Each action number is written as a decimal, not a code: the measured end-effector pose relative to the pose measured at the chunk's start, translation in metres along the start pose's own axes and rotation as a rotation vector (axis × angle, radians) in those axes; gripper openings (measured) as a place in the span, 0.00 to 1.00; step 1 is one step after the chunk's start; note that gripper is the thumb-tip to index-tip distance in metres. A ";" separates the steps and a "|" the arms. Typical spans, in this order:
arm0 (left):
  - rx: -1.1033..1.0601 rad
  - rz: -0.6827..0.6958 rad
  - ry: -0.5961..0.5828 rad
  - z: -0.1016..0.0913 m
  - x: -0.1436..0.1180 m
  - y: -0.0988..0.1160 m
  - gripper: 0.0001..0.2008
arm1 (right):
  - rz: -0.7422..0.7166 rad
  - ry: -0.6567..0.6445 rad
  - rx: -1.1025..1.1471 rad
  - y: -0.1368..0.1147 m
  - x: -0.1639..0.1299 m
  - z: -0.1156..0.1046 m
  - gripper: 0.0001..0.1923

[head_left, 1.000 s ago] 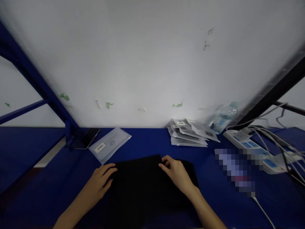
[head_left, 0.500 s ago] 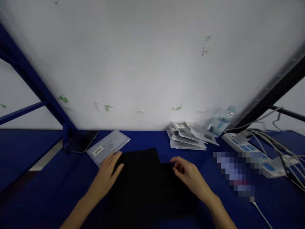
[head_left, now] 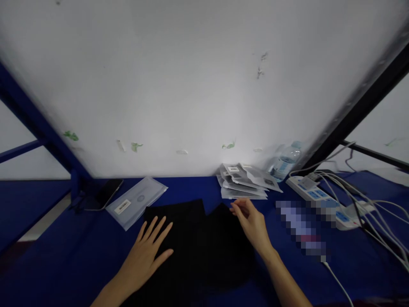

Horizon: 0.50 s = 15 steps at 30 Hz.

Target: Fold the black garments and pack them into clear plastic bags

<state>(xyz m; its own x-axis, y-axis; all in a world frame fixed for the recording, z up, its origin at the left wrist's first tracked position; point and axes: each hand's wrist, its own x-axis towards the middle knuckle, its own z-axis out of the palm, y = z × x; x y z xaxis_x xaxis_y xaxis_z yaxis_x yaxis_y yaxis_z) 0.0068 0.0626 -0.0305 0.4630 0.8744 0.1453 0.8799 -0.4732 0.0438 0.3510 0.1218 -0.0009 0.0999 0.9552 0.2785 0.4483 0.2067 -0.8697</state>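
Observation:
A black folded cloth (head_left: 198, 243) lies on the blue table (head_left: 64, 256) in front of me. My left hand (head_left: 148, 251) rests flat on the cloth's left part, fingers spread. At the cloth's far right corner, my right hand (head_left: 251, 221) pinches the black fabric with its fingertips. A clear plastic bag with a white label (head_left: 136, 201) lies just beyond the left hand.
A dark phone (head_left: 107, 192) lies at the far left by the blue frame post. A stack of clear packets (head_left: 244, 181) sits at the back, next to a water bottle (head_left: 283, 162). A white power strip (head_left: 319, 196) with several cables occupies the right. A white wall stands behind.
The left hand went from the cloth's left edge onto the cloth and spread flat. The right hand moved right and away with a corner, so the cloth's right flap now lies farther out.

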 end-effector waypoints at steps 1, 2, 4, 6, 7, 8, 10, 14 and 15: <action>0.002 0.001 0.000 0.000 0.000 0.000 0.33 | -0.066 -0.043 -0.049 -0.001 -0.003 0.001 0.14; 0.004 0.001 0.004 0.001 0.000 -0.001 0.33 | -0.133 -0.103 -0.119 -0.002 -0.006 0.002 0.14; 0.006 0.007 0.018 0.002 0.000 -0.001 0.33 | -0.241 -0.211 -0.267 -0.003 -0.013 0.004 0.15; 0.009 0.016 0.033 0.003 0.000 -0.002 0.33 | -0.291 -0.267 -0.368 -0.003 -0.019 0.008 0.17; 0.010 0.020 0.039 0.004 0.000 -0.002 0.33 | -0.292 -0.278 -0.391 -0.003 -0.021 0.010 0.17; 0.011 0.023 0.045 0.004 0.000 -0.003 0.33 | -0.284 -0.280 -0.387 -0.003 -0.021 0.012 0.17; 0.009 0.027 0.059 0.006 0.000 -0.004 0.33 | -0.235 -0.261 -0.290 0.000 -0.019 0.011 0.16; -0.003 0.024 0.083 0.008 0.000 -0.005 0.34 | 0.140 0.014 0.212 0.015 0.006 -0.009 0.13; -0.004 0.022 0.086 0.008 0.000 -0.005 0.34 | 0.238 0.110 0.321 0.021 0.016 -0.017 0.14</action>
<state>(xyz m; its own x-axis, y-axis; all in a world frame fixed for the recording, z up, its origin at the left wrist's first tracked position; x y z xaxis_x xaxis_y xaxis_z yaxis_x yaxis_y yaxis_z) 0.0032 0.0656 -0.0386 0.4714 0.8512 0.2308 0.8689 -0.4930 0.0434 0.3776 0.1373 -0.0079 0.2695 0.9596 0.0810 0.1028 0.0549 -0.9932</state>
